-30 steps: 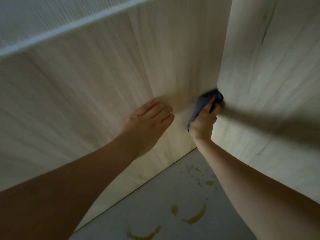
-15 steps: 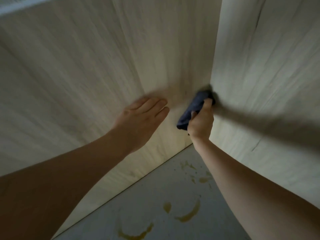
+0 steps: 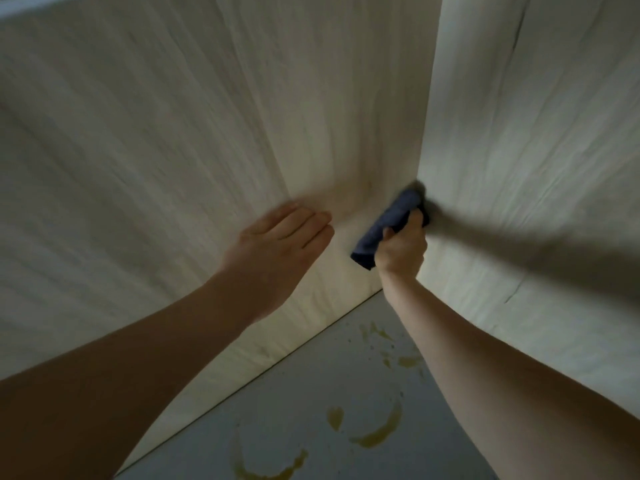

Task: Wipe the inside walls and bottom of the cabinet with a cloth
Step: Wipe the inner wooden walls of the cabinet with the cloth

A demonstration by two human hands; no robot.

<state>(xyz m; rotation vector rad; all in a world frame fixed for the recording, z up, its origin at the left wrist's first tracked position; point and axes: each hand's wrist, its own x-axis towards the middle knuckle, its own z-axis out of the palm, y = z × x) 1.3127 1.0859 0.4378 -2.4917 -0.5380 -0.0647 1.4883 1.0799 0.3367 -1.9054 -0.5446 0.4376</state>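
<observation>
Head camera: the dark blue cloth (image 3: 391, 228) sits bunched in the corner where two pale wood-grain cabinet walls (image 3: 173, 133) meet, above the grey cabinet bottom (image 3: 311, 393). Right hand (image 3: 401, 251) grips the cloth, fingers curled round it, pressing it into the corner. Left hand (image 3: 277, 244) lies flat on the left wall, fingers straight and together. Yellowish ring stains (image 3: 374, 431) mark the bottom.

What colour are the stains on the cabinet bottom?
Yellowish-brown stains, seen in the head view.
</observation>
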